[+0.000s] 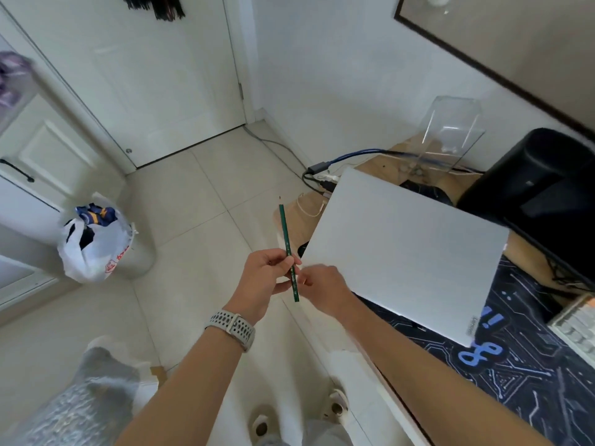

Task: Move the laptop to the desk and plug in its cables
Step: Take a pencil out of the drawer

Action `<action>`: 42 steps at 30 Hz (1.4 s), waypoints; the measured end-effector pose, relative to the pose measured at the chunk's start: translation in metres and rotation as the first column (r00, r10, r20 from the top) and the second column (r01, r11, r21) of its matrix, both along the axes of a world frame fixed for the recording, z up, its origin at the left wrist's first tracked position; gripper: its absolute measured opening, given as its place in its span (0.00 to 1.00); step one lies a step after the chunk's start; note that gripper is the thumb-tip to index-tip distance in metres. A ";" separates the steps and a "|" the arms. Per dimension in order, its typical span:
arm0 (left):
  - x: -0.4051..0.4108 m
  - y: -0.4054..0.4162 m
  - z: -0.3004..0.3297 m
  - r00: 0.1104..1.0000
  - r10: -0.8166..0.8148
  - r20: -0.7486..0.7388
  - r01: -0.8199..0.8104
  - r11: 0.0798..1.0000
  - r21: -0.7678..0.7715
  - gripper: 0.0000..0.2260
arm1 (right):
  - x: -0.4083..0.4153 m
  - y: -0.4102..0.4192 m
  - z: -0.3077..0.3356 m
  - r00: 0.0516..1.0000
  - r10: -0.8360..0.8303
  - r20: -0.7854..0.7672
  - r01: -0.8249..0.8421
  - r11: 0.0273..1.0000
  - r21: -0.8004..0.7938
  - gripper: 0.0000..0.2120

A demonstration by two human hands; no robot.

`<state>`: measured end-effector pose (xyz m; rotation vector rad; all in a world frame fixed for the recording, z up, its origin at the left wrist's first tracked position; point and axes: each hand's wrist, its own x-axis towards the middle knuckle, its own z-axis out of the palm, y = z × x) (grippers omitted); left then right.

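Note:
A closed silver laptop (402, 252) lies flat on the desk (521, 252) at the right, partly over a dark patterned desk mat (531, 375). My left hand (267, 278) grips a green pencil (286, 239) that points up and away, just off the laptop's near-left corner. My right hand (325, 288) is curled beside the pencil's lower end and that corner. It is blurred, so I cannot tell what it touches. A blue cable (357, 155), a black adapter (317, 171) and a thin white cable (306, 207) lie loose at the desk's far-left end.
A black monitor (544, 201) stands behind the laptop, and a clear plastic stand (450, 136) sits near the wall. A keyboard (576, 326) is at the right edge. On the tiled floor, a bin with a white bag (96, 246) stands left, by a white door (167, 75).

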<state>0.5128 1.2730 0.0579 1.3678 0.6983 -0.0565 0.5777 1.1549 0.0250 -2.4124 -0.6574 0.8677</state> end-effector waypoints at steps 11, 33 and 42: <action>0.016 -0.070 0.064 0.928 -0.322 0.190 0.335 0.942 -0.038 0.09 | -0.032 -0.083 0.126 0.731 -0.594 -0.336 0.669 0.528 0.523 0.06; -0.068 -0.389 0.136 0.572 -0.765 0.297 0.783 0.617 0.082 0.06 | -0.174 -0.391 0.184 0.356 -0.927 -0.117 0.735 0.201 0.648 0.05; -0.117 -0.525 0.131 0.416 -0.863 0.285 0.879 0.462 0.116 0.05 | -0.241 -0.528 0.176 0.193 -0.979 -0.071 0.787 0.111 0.607 0.03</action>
